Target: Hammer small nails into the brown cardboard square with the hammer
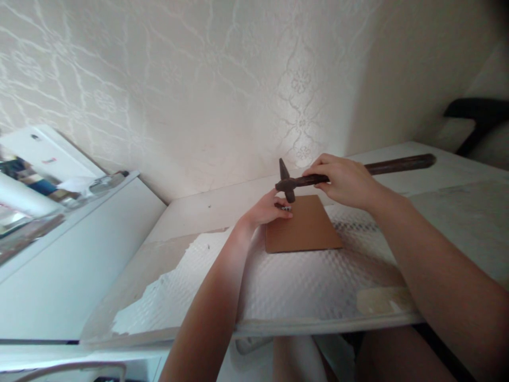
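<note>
A dark hammer (287,184) is raised just above a flat brown board (306,231). My right hand (344,179) is closed around its handle, well up towards the head, and the rest of the handle sticks out to the right. My left hand (267,209) is at the board's upper left, its fingers pinched around a small dark piece with silvery spots (285,208). I cannot make out what kind of thing it is. The hammer head hangs right beside the left fingertips; whether they touch is unclear.
Under the board lies a white quilted-looking sheet (286,292) with ragged edges on the table (191,212). A white cabinet (79,249) with items on top stands at left. A patterned wall rises behind, and a black chair part (477,114) shows at right.
</note>
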A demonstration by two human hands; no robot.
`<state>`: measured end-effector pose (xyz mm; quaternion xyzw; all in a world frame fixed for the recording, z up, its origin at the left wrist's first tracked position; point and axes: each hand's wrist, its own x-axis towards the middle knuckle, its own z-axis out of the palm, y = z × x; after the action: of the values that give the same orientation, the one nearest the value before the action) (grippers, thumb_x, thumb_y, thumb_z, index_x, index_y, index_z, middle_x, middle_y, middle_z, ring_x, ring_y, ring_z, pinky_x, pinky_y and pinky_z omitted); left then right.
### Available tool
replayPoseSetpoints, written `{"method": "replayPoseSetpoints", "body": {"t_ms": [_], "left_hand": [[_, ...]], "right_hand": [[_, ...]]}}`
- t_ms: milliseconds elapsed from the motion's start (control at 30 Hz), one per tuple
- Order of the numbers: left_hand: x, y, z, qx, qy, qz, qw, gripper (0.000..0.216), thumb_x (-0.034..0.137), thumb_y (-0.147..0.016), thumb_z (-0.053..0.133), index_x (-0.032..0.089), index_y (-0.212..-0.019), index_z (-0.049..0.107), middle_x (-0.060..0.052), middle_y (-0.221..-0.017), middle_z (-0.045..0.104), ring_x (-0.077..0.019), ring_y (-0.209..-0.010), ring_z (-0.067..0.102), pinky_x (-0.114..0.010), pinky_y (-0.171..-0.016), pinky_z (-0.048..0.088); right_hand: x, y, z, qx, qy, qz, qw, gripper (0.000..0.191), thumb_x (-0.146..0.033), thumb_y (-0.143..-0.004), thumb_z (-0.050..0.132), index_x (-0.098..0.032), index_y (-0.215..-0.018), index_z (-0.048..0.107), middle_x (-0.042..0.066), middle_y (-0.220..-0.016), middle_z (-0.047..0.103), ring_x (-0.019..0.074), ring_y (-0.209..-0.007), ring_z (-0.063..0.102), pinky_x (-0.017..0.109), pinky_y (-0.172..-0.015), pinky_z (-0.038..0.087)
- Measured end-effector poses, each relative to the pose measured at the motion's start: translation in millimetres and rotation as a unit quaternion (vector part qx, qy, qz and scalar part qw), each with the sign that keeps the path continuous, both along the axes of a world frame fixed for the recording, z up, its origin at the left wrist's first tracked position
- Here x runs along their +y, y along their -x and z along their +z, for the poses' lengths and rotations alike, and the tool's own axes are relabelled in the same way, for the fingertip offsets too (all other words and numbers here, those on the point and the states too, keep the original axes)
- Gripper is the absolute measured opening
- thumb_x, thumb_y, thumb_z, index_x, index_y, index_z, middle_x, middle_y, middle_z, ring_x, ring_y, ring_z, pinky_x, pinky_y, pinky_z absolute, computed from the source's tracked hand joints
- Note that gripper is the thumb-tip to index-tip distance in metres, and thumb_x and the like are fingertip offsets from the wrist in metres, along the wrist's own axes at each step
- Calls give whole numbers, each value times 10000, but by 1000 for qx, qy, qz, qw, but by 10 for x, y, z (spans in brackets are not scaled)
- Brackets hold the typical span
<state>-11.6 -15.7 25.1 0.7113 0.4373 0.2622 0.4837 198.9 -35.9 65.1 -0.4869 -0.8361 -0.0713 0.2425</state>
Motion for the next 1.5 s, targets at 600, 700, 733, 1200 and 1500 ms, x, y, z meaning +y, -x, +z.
{"method": "replayPoseSetpoints", "body": {"t_ms": [600, 700, 733, 1200, 1500], "left_hand": [[22, 9, -17, -28, -8, -11, 1000, 529, 28, -580, 719, 109, -1068, 533, -20, -818, 611, -143, -779, 574, -312, -794, 415], [18, 15, -16, -18, -3, -4, 1000, 603, 43, -579, 733, 117, -1134, 508, -2, -774, 613, -144, -773, 580, -326, -823, 406], [14, 16, -16, -16, 3, -1, 1000, 651, 44, -579, 736, 120, -1176, 485, 2, -766, 616, -145, -777, 583, -330, -834, 402], [-19, 3, 2, -14, 30, 10, 999, 816, 46, -599, 727, 127, -1317, 348, -21, -807, 661, -157, -852, 596, -362, -913, 367], [-5, 7, 21, -4, -2, 12, 1000, 453, 23, -603, 699, 100, -1027, 560, -25, -775, 631, -157, -798, 592, -320, -818, 419]], "right_hand": [[21, 20, -34, -19, 10, 24, 999, 321, -147, -748, 517, -274, -992, 681, 24, -990, 625, 183, -816, 581, 272, -601, 389], [4, 17, -14, -2, -13, 11, 1000, 321, -146, -760, 503, -272, -999, 677, 23, -1003, 628, 186, -827, 583, 274, -589, 389], [-4, 13, -4, 7, -23, 6, 1000, 321, -147, -764, 499, -271, -1002, 676, 23, -1008, 629, 187, -836, 584, 275, -590, 391], [-42, 6, 28, 71, -82, -4, 994, 295, -190, -806, 497, -272, -1037, 660, 33, -1046, 619, 203, -913, 573, 295, -639, 419], [-19, 63, -4, 17, -1, 36, 999, 290, -128, -752, 518, -262, -954, 677, 24, -978, 624, 185, -839, 582, 277, -626, 402]]}}
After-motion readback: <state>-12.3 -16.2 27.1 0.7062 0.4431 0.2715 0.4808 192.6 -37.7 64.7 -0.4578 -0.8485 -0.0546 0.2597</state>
